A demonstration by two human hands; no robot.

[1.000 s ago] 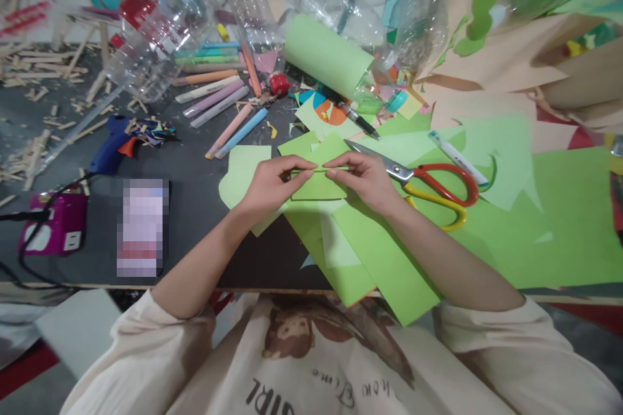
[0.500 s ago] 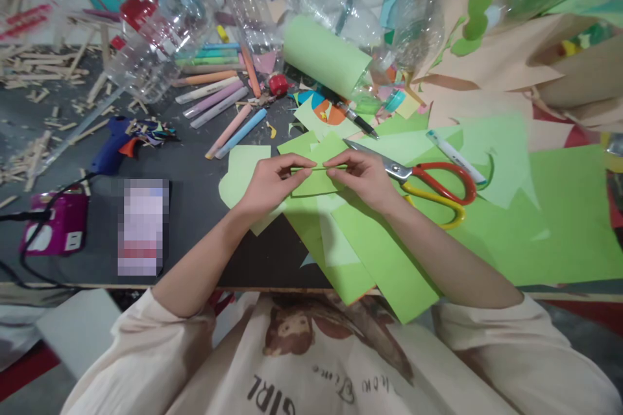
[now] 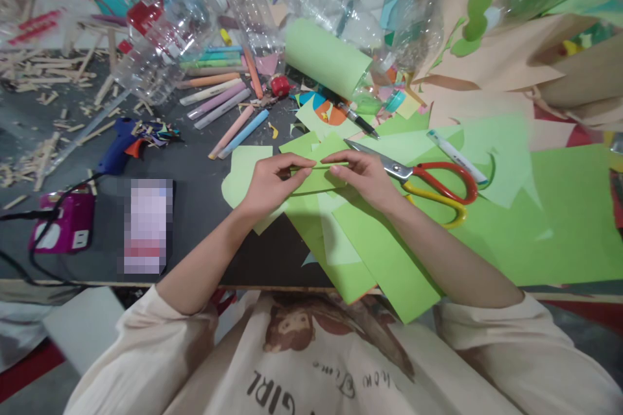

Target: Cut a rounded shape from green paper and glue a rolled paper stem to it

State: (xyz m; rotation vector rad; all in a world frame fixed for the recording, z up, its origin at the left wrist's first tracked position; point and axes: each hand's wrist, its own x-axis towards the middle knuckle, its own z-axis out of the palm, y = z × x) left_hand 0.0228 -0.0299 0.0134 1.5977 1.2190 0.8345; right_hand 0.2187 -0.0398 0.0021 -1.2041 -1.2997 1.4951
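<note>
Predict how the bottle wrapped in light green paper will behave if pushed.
The wrapped bottle would probably feel light, its bare end being thin-looking clear plastic. Lying on its rounded side, it seems apt to roll, though the black pen close by might check it.

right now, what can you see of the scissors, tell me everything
The scissors lie on green paper beside the right hand, tip toward the upper left. The visible blade looks like grey metal, with a round pivot. One looped handle is red, the other yellow. Only one blade shows clearly, so whether they are shut can't be told; nor can contact with the hand.
</note>
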